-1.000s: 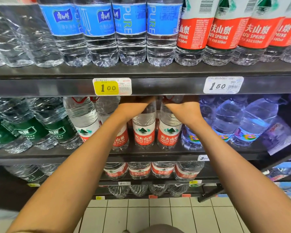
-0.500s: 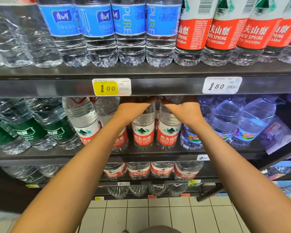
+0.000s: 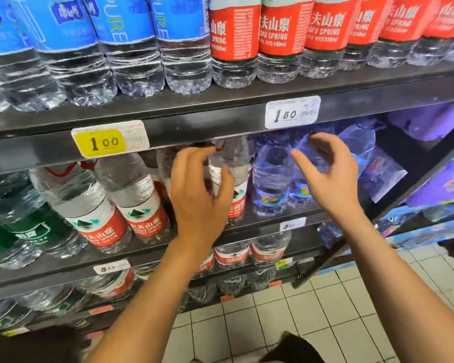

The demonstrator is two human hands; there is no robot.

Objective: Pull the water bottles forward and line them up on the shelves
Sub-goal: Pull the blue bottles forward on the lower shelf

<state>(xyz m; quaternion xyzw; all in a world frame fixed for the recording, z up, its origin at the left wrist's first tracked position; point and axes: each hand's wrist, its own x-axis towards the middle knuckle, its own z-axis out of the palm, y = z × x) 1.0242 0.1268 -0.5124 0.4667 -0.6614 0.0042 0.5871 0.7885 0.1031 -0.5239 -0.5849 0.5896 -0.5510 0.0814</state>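
- Hands between grabs: left hand (image 3: 198,197) raised before the red-labelled bottle (image 3: 230,176) on the middle shelf (image 3: 262,218), fingers loosely spread and curved, gripping nothing; contact with the bottle not certain, thumb just in front of it.
- Right hand (image 3: 330,174) likewise spread, fingers curled in a half-open cup before the blue-tinted bottles (image 3: 271,179), holding nothing.
- Step in hand, by judgement: reaching for the next bottles to draw forward, red-labelled one on the left, blue-tinted ones on the right.
- Next move likely calls for: closing each hand round a bottle body below the upper shelf edge (image 3: 194,127), sliding it to the front lip, stopping level with the neighbours.
- Look of the bottles: clear ribbed plastic, full; red-and-white labels with a green mountain mark; blue ones with a colourful band low down.
- Red-labelled neighbours (image 3: 139,203) further left sit at the front lip, seemingly tilted by the wide lens; blue-tinted ones look set further back.
- Risk: slippery rounded sides, close packing; a nudge could topple a neighbour.
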